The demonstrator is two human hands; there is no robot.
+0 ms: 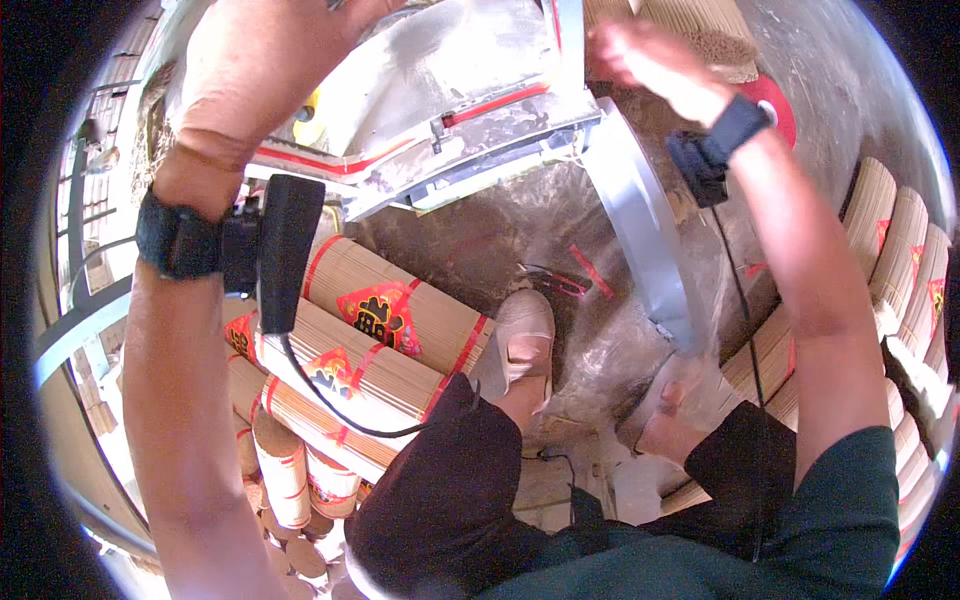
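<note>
My left hand [262,62] is raised over the left side of a metal worktable [450,50]. The upper edge cuts off most of its fingers; only the thumb side shows, stretched to the right, and whatever it may touch is out of sight. My right hand [655,65], smeared by motion, reaches in from the right beside the table's upright post [568,45]. Its fingers look stretched out, with nothing visible in them. Just beyond it lies a bundle of thin wooden sticks [700,30]. Both wrists wear black straps with small devices.
Red-banded stick bundles [385,300] with red diamond labels are stacked at my left knee. More bundles [895,250] lie along the right. A grey metal leg [640,220] stands before my feet. A pink-handled tool [560,283] and a red strip [590,270] lie on the floor.
</note>
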